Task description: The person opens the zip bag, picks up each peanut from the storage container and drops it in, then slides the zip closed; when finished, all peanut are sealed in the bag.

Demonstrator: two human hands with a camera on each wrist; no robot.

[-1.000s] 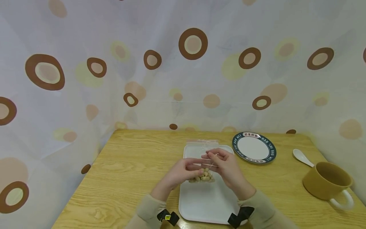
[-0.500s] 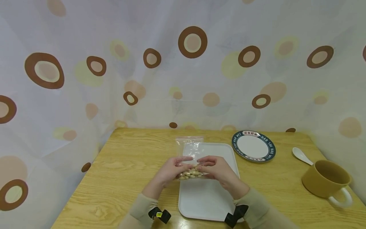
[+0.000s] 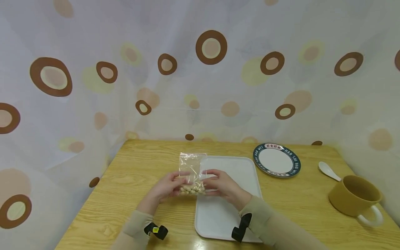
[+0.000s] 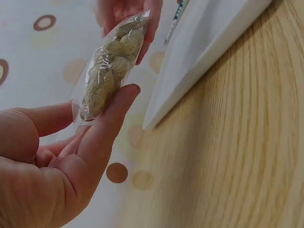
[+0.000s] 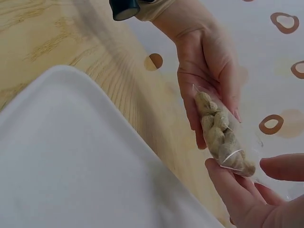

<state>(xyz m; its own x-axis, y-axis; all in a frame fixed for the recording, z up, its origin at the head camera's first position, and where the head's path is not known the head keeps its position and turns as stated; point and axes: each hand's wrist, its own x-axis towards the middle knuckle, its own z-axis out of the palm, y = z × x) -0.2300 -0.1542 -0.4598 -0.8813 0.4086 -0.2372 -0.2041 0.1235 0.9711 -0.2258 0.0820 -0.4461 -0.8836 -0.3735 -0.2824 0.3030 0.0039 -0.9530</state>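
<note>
A clear zip bag (image 3: pixel 191 166) stands upright in front of me, its zip edge at the top. Peanuts in their shells (image 3: pixel 189 190) fill its lower part. My left hand (image 3: pixel 164 188) holds the bag's left side between thumb and fingers. On the opposite side my right hand (image 3: pixel 225 187) holds the right edge, its thumb towards me. The left wrist view shows the bag (image 4: pixel 113 66) from below, off the table. In the right wrist view both hands hold an end of the bag (image 5: pixel 223 135), beside the white tray (image 5: pixel 71 156).
The white tray (image 3: pixel 225 215) lies on the wooden table (image 3: pixel 125 194), right of and below the bag. Behind it to the right is a plate (image 3: pixel 276 160) with a dark patterned rim. A white spoon (image 3: pixel 328 171) and a mustard mug (image 3: pixel 350 199) stand farther right.
Both hands have moved left with the bag, from over the tray to its left edge. The right hand has gone from the bag's upper part to its right side. The bag now stands more upright.
</note>
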